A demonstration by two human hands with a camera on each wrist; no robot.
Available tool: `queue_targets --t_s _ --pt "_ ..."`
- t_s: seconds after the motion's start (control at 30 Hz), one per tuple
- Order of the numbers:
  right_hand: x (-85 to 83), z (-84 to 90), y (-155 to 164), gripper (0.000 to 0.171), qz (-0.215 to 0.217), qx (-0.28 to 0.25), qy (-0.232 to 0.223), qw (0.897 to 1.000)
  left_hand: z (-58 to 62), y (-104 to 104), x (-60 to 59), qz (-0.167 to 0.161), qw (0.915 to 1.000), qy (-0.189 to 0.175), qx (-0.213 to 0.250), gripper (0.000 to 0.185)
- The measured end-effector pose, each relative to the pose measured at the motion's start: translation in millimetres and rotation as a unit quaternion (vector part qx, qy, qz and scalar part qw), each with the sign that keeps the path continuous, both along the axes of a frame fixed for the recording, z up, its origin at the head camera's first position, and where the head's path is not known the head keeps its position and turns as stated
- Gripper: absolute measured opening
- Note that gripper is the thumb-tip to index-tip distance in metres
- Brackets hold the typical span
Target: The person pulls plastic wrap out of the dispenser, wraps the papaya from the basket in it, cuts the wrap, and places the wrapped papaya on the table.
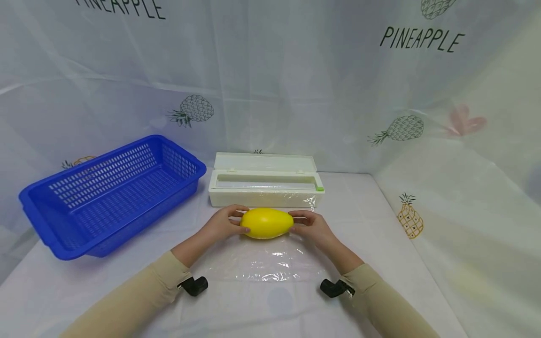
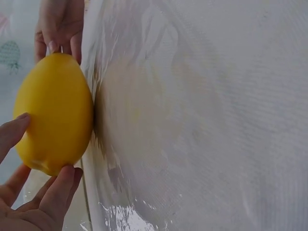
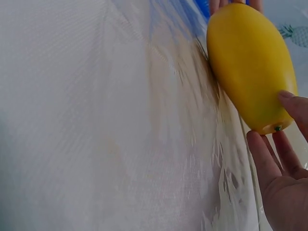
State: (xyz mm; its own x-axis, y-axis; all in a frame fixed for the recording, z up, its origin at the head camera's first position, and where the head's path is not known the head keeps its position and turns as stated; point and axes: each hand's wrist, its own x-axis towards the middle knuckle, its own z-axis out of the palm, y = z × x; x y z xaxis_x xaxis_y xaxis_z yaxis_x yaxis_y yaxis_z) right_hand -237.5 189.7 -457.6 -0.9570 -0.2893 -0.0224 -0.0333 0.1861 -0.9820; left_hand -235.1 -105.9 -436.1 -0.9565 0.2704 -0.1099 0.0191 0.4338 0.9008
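Observation:
A smooth yellow oval fruit (image 1: 266,223) lies on its side on a sheet of clear plastic wrap (image 1: 270,263) spread over the white table. My left hand (image 1: 226,221) holds its left end with curled fingers, thumb at the front. My right hand (image 1: 311,224) holds the right end the same way. The left wrist view shows the fruit (image 2: 54,114) between my left fingertips (image 2: 62,185) and the other hand. The right wrist view shows the fruit (image 3: 250,65) with its stem end at my right fingers (image 3: 269,159).
A white wrap dispenser box (image 1: 265,183) with its lid up sits just behind the fruit. A blue perforated basket (image 1: 112,192) stands at the left. A pineapple-print curtain (image 1: 401,94) closes the back and right side.

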Motion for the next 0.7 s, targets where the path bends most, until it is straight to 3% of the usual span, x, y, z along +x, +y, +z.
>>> queue_targets --t_s 0.37,0.7 --pt "0.9 10.4 -0.9 0.041 -0.033 0.069 0.004 0.997 2.4 -7.3 -0.2 -0.007 0.9998 -0.019 0.001 0.061" --pt "4.6 15.5 4.4 0.039 -0.012 0.087 0.01 0.996 7.0 -23.5 8.1 -0.031 0.9994 -0.016 0.004 0.064"
